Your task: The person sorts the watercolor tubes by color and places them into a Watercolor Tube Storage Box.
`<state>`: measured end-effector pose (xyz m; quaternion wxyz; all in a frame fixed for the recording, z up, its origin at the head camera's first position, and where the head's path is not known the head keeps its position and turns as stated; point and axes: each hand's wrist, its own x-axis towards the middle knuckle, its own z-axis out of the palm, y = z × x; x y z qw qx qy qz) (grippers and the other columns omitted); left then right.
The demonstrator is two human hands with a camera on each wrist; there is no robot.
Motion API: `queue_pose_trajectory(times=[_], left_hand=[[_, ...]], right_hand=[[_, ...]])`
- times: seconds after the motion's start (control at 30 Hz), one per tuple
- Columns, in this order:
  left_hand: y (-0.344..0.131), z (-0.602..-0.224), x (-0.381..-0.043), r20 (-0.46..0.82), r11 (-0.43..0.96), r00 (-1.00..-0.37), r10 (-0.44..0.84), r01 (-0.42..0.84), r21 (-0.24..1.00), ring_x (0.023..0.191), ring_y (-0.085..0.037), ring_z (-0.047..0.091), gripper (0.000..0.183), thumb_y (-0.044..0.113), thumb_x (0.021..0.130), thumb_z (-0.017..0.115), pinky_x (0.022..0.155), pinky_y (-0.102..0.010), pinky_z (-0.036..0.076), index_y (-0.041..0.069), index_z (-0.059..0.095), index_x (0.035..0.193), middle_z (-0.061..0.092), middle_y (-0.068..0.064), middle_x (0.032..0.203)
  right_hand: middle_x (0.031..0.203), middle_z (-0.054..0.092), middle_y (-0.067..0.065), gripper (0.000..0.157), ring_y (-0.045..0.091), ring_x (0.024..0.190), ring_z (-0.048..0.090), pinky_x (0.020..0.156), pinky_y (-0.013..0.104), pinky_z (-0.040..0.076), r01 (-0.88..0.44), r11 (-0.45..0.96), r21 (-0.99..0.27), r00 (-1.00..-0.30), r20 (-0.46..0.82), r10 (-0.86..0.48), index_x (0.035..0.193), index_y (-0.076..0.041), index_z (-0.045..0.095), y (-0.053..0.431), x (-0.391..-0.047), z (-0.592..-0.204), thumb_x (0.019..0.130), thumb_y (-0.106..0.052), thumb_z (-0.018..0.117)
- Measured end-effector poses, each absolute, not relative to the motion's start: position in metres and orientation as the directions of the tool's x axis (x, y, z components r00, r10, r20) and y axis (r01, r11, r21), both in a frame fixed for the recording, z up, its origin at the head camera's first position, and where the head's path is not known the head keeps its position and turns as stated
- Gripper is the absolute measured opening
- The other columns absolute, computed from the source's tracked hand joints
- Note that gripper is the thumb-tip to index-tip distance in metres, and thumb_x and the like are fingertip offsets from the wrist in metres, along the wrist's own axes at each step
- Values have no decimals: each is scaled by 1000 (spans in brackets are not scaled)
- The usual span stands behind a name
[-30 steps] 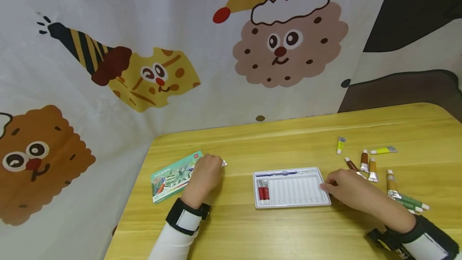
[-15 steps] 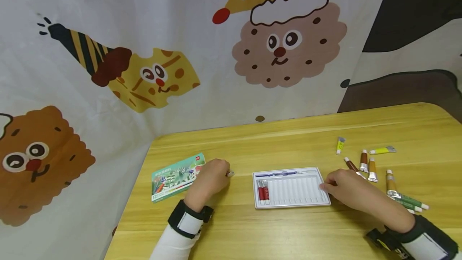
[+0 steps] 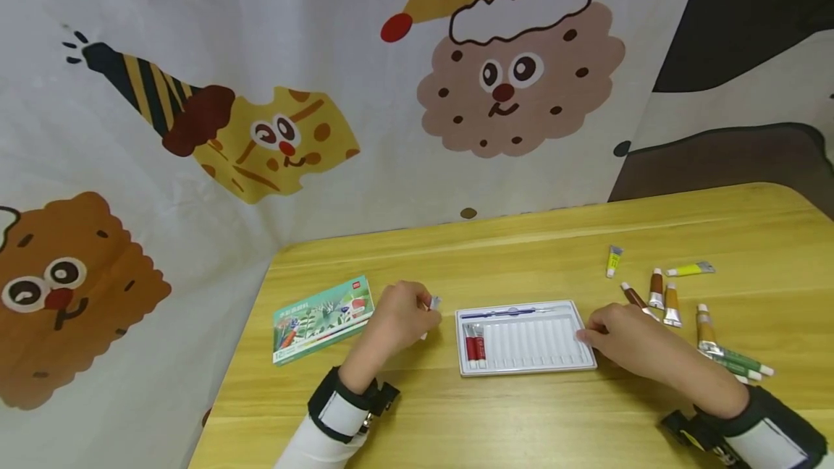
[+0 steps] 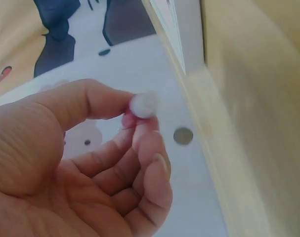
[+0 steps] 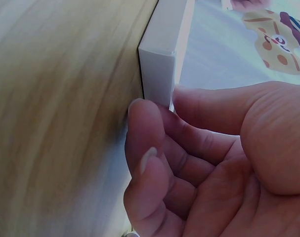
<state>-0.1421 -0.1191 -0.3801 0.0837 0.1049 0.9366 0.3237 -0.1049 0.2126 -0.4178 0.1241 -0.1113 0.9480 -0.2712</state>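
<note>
Yellow wood-grained worktop (image 3: 515, 425) spreads across the lower half of the head view, its left edge slanting up from the bottom of the frame. Nearest, at lower right, the person's right hand (image 3: 625, 342) pinches the right rim of a shallow, rectangular white tray (image 3: 541, 346) between thumb and fingers. Left of centre, the left hand (image 3: 400, 313) grasps a small paint tube (image 3: 434, 302) in its fingers; a silvery end and a round white cap show, while the body's colour is hidden. This tube is between the box and the tray, with a strip of wood separating it from the tray's left edge.

Narrow parallel slots line the tray; two red paint tubes (image 3: 480, 347) lie side by side at its left end, and a slim blue-handled brush (image 3: 504, 313) along its far side. At left lies a flat teal box (image 3: 322, 320) printed with plants. At right, green tubes (image 3: 746, 362) lie by the right forearm, brown and ochre ones (image 3: 672, 304) farther up, two yellow ones (image 3: 614, 262) beyond. Behind the tray, open wood reaches the far edge, where white cartoon-printed cloth (image 3: 391, 165) hangs.
</note>
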Motion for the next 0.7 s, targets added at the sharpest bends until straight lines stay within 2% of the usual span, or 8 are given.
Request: queue_pose_trajectory(times=[0.43,0.57,0.7], left_hand=[[-89,-384,-136,-153,742,-947,282,114,660,43,-12,43,13,19,77,68,38,-23,30,10,61,82,51,2,54],[-81,-385,-135,-154,734,-944,291,118,668,42,-11,39,14,18,77,69,38,-22,27,10,59,72,42,4,50],[-72,-385,-135,-150,741,-938,312,142,656,41,-11,35,25,17,77,69,37,-22,24,11,53,58,34,5,48]], right_hand=[[50,42,-5,27,10,44,39,42,24,31,-168,810,-561,-940,-157,-304,64,-16,56,213,-107,-419,89,-23,63],[51,42,-4,24,11,45,40,43,24,32,-151,817,-557,-943,-167,-288,66,-16,58,212,-107,-417,88,-22,64],[52,42,-4,22,11,46,40,43,24,32,-142,821,-553,-945,-170,-278,67,-16,59,213,-106,-415,88,-21,64]])
